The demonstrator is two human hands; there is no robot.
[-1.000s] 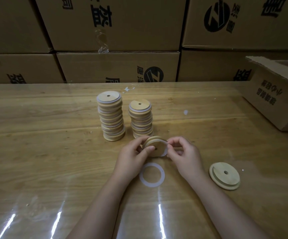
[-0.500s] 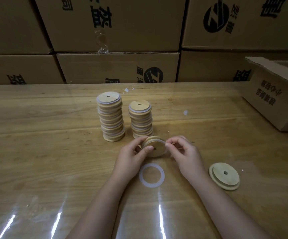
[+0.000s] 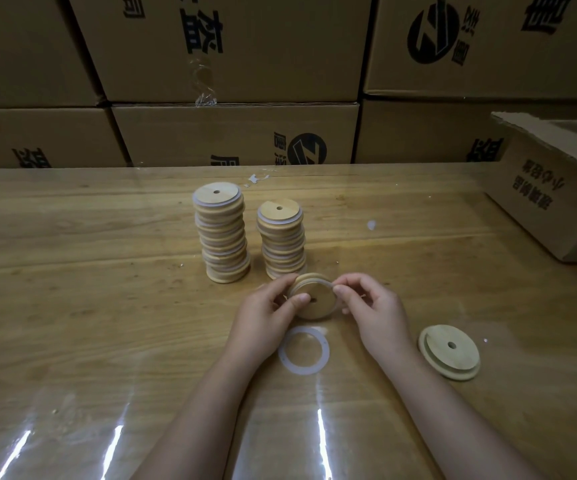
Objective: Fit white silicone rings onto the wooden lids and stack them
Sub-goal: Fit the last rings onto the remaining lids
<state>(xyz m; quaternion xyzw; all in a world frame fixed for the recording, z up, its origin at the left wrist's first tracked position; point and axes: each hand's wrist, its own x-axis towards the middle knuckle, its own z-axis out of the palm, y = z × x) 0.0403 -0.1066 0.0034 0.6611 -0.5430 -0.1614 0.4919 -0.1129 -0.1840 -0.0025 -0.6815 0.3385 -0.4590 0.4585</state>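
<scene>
Seating the white silicone ring [image 3: 326, 282] evenly matters: mid-frame, the left hand [image 3: 266, 311] grips the round wooden lid [image 3: 314, 304]; the right hand [image 3: 375, 308] pinches the ring at its upper-right rim, so work around gradually.

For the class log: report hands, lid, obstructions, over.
Left hand grips held lid; right hand pinches white ring at its rim. Spare ring, bare lid on table. Nothing blocks the stacks.

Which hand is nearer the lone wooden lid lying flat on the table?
Right. The right hand is just left of the lone lid, apart from it; the left hand is farther left, beyond the held lid.
</scene>
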